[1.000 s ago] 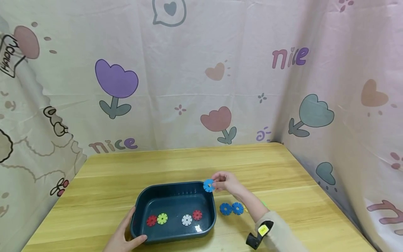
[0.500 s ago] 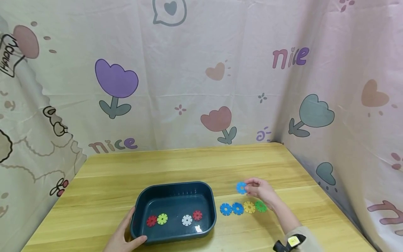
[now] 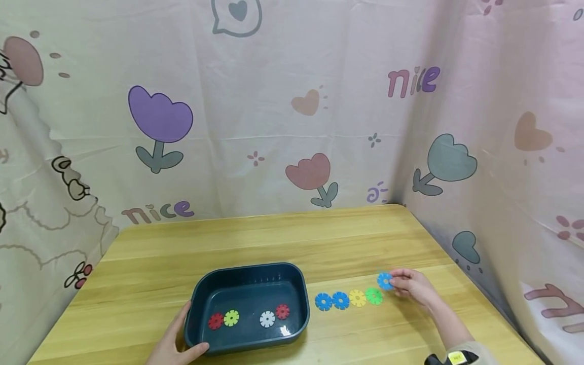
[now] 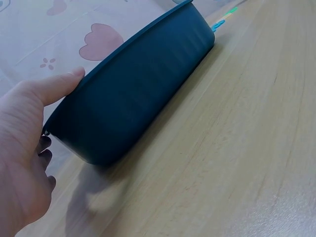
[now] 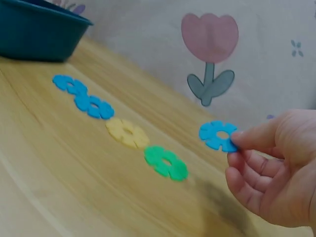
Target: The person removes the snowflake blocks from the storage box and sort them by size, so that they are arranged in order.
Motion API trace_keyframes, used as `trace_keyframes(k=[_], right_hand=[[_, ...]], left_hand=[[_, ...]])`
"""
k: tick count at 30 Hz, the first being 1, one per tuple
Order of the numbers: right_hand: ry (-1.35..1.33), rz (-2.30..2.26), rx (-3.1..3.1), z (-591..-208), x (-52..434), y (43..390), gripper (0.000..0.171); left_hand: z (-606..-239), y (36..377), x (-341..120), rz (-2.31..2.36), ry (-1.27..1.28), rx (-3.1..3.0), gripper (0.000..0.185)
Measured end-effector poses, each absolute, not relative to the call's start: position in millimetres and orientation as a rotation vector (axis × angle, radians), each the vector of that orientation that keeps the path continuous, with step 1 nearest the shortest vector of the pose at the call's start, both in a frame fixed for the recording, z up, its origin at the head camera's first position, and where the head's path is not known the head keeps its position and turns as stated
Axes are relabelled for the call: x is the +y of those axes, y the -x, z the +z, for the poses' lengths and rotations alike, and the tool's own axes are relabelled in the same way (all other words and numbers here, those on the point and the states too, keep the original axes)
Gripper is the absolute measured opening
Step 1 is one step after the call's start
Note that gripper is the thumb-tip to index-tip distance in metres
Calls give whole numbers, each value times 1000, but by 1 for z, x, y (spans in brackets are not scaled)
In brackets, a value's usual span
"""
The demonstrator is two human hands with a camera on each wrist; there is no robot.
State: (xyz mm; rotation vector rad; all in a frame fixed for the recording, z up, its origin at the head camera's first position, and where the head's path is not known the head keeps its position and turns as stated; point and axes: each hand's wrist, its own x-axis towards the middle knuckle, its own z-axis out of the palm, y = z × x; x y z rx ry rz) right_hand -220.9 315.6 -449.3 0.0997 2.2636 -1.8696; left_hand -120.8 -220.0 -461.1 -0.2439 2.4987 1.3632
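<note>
The right hand (image 3: 412, 286) has carried a blue snowflake disc (image 3: 385, 280) away from the far right corner of the dark teal tub (image 3: 248, 309), over the row of discs lying on the wooden table (image 3: 274, 238), and now holds it just past the row's right end, toward the table's right edge; in the right wrist view the disc (image 5: 218, 136) is pinched by its rim between thumb and forefinger, the other fingers loosely curled beneath, and it hangs in the air, not touching the wood. The row reads two blue discs (image 3: 331, 300), a yellow disc (image 3: 357, 298) and a green disc (image 3: 374, 295), edge to edge or nearly so, parallel to the table's near edge. The move suggests the held disc is meant as the fifth in that line, beside the green one. The left hand (image 3: 175, 344) has not shifted: it grips the tub's near left corner, thumb over the rim and fingers down the outer wall. Inside the tub lie a red disc (image 3: 215, 320), a lime disc (image 3: 231, 318), a white disc (image 3: 267, 319) and another red disc (image 3: 282, 311)
</note>
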Motion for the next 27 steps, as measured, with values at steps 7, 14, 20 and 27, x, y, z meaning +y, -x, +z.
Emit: trace_keyframes(k=[7,14,20,27], right_hand=[[-215,-1653,2460,-460,323,221,24],[-238,-1490,2594,-463,320,223,19],[-228,-1403,2654,-462,317,224,15],[-229,-1361,2690,-465,316,224,12]], left_hand=[[-459,121,-219,1349,237,2505,102],[-458,121,-219,1341,228,2514,101],[-460,121,-219,1343,234,2510,101],[-462,121,-220,1365,259,2488,103]])
